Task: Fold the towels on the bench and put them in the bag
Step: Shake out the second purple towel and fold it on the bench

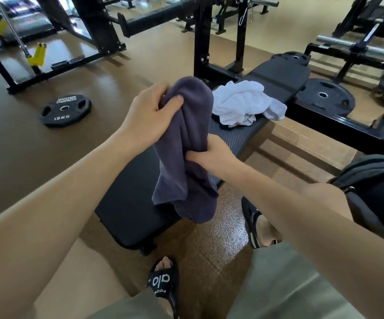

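Both hands [150, 111] gripping purple towel [186, 146]

A black weight plate marked 15KG [65, 110] lies flat on the brown floor [25, 146] left of the bench, more plates [324, 97] lie at the far right beside a black rack [201, 38], and two black sandals [163, 282] rest on the floor below.

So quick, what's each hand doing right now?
Left hand: grips the top of the purple towel.
Right hand: grips the same purple towel lower down.
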A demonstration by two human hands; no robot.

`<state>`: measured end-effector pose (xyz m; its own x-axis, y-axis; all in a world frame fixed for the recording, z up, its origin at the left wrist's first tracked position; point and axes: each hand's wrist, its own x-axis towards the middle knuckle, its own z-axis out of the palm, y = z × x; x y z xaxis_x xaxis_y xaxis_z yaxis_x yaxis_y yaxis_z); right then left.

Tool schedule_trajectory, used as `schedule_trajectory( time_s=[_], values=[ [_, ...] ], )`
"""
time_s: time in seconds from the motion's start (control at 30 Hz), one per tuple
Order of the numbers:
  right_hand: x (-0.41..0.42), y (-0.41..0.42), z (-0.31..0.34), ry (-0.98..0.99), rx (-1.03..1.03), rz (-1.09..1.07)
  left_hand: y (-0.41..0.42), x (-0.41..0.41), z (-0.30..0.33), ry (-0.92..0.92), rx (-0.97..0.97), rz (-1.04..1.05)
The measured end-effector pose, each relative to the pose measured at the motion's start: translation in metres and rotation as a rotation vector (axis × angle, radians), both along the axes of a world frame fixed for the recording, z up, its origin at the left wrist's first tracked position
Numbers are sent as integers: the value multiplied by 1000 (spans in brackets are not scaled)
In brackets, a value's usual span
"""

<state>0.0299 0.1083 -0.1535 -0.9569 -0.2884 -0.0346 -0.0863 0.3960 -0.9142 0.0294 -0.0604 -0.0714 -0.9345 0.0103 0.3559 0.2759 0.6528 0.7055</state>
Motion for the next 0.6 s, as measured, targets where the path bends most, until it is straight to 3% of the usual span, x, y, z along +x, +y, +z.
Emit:
schedule_trajectory(
  time_s=[0.13,0.23,0.3,0.43,0.6],
  values=[
    [-10,23,5,86,116,7,-23,4,2,68,-204,159],
    [-17,38,14,148,192,-8,-44,6,-14,-140,-420,260],
    [-17,38,23,217,210,38,-45,14,-19,-227,-498,127],
    [-8,18,44,347,281,234,-15,27,-22,-142,-522,-297],
    [-3,14,53,381,255,254,1,25,-32,-245,-308,-263]
  ],
)
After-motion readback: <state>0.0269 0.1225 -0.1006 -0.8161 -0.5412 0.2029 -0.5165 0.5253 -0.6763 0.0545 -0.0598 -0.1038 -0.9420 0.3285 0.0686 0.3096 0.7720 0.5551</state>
